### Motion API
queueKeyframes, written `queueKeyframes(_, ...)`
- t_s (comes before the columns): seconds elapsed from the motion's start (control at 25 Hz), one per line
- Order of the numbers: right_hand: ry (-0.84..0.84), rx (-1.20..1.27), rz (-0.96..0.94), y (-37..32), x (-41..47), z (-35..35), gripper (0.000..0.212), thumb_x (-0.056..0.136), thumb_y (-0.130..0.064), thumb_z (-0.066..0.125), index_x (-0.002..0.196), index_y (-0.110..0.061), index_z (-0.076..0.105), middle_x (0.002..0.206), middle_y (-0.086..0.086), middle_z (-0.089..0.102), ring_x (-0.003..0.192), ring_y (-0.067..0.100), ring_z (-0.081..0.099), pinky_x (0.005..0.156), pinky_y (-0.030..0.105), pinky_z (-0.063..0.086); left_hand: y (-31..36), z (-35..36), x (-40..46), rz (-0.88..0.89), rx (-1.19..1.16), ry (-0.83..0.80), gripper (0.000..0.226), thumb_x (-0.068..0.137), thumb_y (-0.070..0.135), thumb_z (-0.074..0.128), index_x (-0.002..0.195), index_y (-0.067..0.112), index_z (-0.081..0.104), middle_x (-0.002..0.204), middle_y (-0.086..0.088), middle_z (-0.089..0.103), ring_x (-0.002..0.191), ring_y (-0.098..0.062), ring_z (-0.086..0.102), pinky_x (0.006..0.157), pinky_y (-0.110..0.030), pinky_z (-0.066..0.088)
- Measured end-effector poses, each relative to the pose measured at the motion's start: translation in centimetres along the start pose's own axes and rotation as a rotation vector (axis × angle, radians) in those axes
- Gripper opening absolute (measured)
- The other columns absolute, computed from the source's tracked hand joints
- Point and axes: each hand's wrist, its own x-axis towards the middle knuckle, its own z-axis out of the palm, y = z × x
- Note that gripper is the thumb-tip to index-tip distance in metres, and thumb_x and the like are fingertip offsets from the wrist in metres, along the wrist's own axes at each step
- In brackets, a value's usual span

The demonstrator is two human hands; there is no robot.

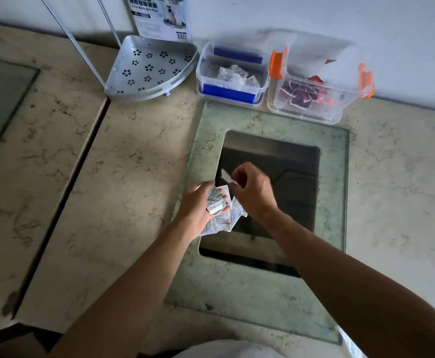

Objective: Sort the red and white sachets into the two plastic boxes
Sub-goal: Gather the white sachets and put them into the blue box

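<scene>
My left hand [198, 206] cups a bunch of white sachets [220, 213] above the left edge of the glass panel. My right hand [254, 192] pinches a single white sachet [227, 177] just above that bunch. At the back by the wall stands a clear box with blue latches [233, 91] that holds several white sachets [237, 74]. To its right is a clear box with orange latches [314, 109] that holds several red sachets [301, 93].
A perforated metal corner shelf [149, 68] lies left of the boxes, with a printed card [161, 16] and metal rods [82, 47] leaning on the wall behind it. A glass panel [332, 192] covers a dark recess in the marble counter. A seam runs down the counter at left.
</scene>
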Motion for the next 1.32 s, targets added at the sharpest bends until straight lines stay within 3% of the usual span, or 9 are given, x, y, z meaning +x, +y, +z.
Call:
queueKeyframes(0.12,-0.317,0.043,-0.118,-1.5,-2.0,1.1,0.008,0.082,-0.019,0.075,0.089,-0.021,0.071,0.086,-0.006,0.070,0.072,0.000,0.062,0.070,0.009,0.047,-0.3,0.7,-0.2,0.039,-0.015,0.002,0.014,0.098,0.009,0.056,0.086,0.004,0.061,0.068,-0.013,0.065,0.063,-0.023,0.068,0.064,-0.036,0.060)
queueKeyframes(0.24,-0.158,0.037,0.013,-0.3,-2.1,1.1,0.013,0.087,-0.019,0.068,0.097,-0.015,0.075,0.097,-0.001,0.070,0.079,0.009,0.067,0.077,0.026,0.056,0.0,0.3,-0.9,0.031,0.000,0.056,0.017,0.095,0.001,0.050,0.102,0.008,0.063,0.077,-0.019,0.066,0.066,-0.031,0.065,0.063,-0.038,0.054)
queueKeyframes(0.32,-0.073,-0.168,0.088,1.6,-2.0,0.8,0.032,0.084,-0.017,0.068,0.117,-0.015,0.069,0.116,0.005,0.059,0.104,0.019,0.060,0.090,0.031,0.053,0.1,-0.6,-1.3,0.011,-0.009,0.051,0.026,0.094,0.000,0.049,0.118,0.008,0.058,0.090,-0.027,0.069,0.076,-0.039,0.067,0.065,-0.046,0.055)
queueKeyframes(0.44,-0.210,-0.477,0.137,3.4,-2.6,0.4,0.059,0.081,-0.031,0.074,0.135,-0.019,0.053,0.132,0.006,0.042,0.122,0.028,0.041,0.103,0.038,0.043,-0.1,-2.2,-1.7,-0.007,0.043,0.049,0.030,0.093,0.007,0.054,0.123,0.004,0.057,0.109,-0.029,0.068,0.092,-0.044,0.068,0.067,-0.050,0.059)
queueKeyframes(0.64,-0.052,-0.169,0.168,2.0,-3.3,0.2,0.018,0.080,-0.011,0.068,0.095,-0.016,0.060,0.096,0.001,0.065,0.083,0.019,0.061,0.064,0.028,0.048,-0.8,-3.4,-3.2,-0.072,0.060,0.042,0.027,0.097,0.024,0.056,0.114,0.003,0.058,0.094,-0.022,0.068,0.077,-0.034,0.067,0.069,-0.050,0.060)
queueKeyframes(0.8,-0.124,-0.045,-0.153,-1.5,-5.5,1.4,0.013,0.080,-0.009,0.075,0.090,-0.015,0.068,0.088,-0.004,0.066,0.075,0.011,0.061,0.067,0.019,0.046,-1.4,-3.8,-4.1,-0.159,0.109,-0.029,0.053,0.102,0.050,0.043,0.110,0.004,0.069,0.093,-0.020,0.073,0.082,-0.036,0.070,0.086,-0.060,0.057)
queueKeyframes(0.92,-0.419,-0.065,-0.232,-2.9,-6.8,2.6,0.008,0.084,-0.022,0.075,0.091,-0.020,0.075,0.094,-0.006,0.072,0.081,0.005,0.062,0.073,0.018,0.048,-1.3,-4.2,-5.0,-0.088,0.112,-0.002,0.027,0.100,0.025,0.054,0.110,0.003,0.067,0.097,-0.021,0.073,0.076,-0.032,0.074,0.067,-0.050,0.061)
queueKeyframes(1.12,-0.146,-0.164,-0.008,-1.0,-5.4,4.4,0.029,0.085,-0.011,0.062,0.113,-0.013,0.069,0.112,0.008,0.063,0.102,0.025,0.060,0.083,0.035,0.053,-0.6,-7.3,-5.3,-0.013,-0.033,0.054,0.032,0.090,-0.004,0.055,0.122,0.001,0.055,0.100,-0.032,0.067,0.077,-0.042,0.068,0.071,-0.058,0.059)
queueKeyframes(1.32,-0.310,-0.454,0.056,-1.1,-3.1,4.1,0.063,0.087,-0.010,0.056,0.142,-0.035,0.040,0.133,0.005,0.033,0.118,0.028,0.042,0.087,0.045,0.055,-0.6,-9.3,-5.5,-0.029,-0.061,0.087,0.035,0.084,-0.005,0.042,0.116,0.003,0.056,0.094,-0.030,0.066,0.078,-0.041,0.068,0.073,-0.056,0.058)
